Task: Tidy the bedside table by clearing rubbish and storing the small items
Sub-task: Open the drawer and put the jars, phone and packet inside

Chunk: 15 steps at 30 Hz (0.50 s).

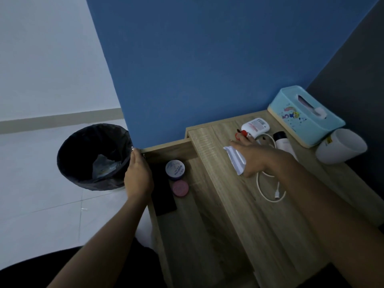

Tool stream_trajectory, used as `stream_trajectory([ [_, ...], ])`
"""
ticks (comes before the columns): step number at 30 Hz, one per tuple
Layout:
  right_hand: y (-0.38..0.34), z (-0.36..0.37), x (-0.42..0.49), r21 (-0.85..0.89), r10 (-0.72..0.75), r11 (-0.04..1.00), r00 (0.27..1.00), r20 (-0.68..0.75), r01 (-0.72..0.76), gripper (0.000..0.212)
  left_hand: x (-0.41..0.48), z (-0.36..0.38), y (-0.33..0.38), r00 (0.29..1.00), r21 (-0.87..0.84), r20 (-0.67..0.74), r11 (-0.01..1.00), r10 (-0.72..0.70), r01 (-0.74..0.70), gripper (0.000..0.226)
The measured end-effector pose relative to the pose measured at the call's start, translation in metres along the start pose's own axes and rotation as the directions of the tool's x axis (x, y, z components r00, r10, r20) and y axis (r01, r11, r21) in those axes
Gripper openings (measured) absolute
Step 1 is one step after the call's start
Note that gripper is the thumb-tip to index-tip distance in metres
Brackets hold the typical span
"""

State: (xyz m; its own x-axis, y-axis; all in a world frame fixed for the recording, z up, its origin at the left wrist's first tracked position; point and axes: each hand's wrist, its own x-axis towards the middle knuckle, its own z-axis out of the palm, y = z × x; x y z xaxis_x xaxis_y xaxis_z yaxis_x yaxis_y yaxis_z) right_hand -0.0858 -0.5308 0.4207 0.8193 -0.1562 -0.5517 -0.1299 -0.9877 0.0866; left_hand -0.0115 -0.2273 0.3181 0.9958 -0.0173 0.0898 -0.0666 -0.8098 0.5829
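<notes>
My left hand (138, 175) grips the front edge of the open wooden drawer (166, 147). Inside the drawer lie a blue-lidded jar (175, 166), a pink round tin (180, 188) and a flat black item (163, 190). My right hand (256, 157) rests on the bedside table top (239, 204), a crumpled white wrapper (233, 157) pinched at the thumb side. Its fingertips reach a white tube with a red cap (255, 126). A white cable (270, 190) runs under the hand. A white bottle with a black cap (283, 142) lies right of the fingers.
A bin with a black liner (93, 156) stands on the floor left of the drawer, some rubbish inside. A teal tissue box (305, 115) and a white cup on its side (340, 146) sit at the table's back right, against the blue wall.
</notes>
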Motion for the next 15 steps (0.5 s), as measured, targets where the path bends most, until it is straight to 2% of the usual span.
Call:
stream_trajectory([
  [3,0.001,0.007,0.002,0.025,-0.018,0.999,0.997,-0.074,0.020,0.106,0.001,0.000,0.000,1.000,0.005,-0.001,1.000,-0.008,0.008,0.044],
  [6,-0.001,0.011,0.000,0.098,-0.025,0.994,0.969,-0.244,0.050,0.085,0.001,0.001,-0.001,1.000,0.006,-0.001,1.000,-0.003,0.003,0.044],
  [8,-0.007,0.006,-0.005,0.223,0.009,0.970,0.899,-0.438,0.099,0.062,0.001,0.001,-0.001,1.000,0.005,0.000,1.000,-0.005,0.005,0.044],
  [9,-0.011,0.001,-0.007,0.275,0.049,0.955,0.852,-0.521,0.113,0.059,0.001,0.001,-0.002,1.000,0.006,0.000,1.000,-0.007,0.007,0.044],
  [12,-0.028,-0.018,-0.015,0.452,0.155,0.868,0.753,-0.639,0.205,0.080,0.002,0.002,-0.003,1.000,0.010,0.002,1.000,-0.005,0.005,0.044],
  [15,-0.061,-0.031,-0.020,0.544,0.243,0.795,0.682,-0.690,0.267,0.086,0.002,0.003,-0.002,1.000,0.013,0.001,1.000,-0.008,0.008,0.045],
])
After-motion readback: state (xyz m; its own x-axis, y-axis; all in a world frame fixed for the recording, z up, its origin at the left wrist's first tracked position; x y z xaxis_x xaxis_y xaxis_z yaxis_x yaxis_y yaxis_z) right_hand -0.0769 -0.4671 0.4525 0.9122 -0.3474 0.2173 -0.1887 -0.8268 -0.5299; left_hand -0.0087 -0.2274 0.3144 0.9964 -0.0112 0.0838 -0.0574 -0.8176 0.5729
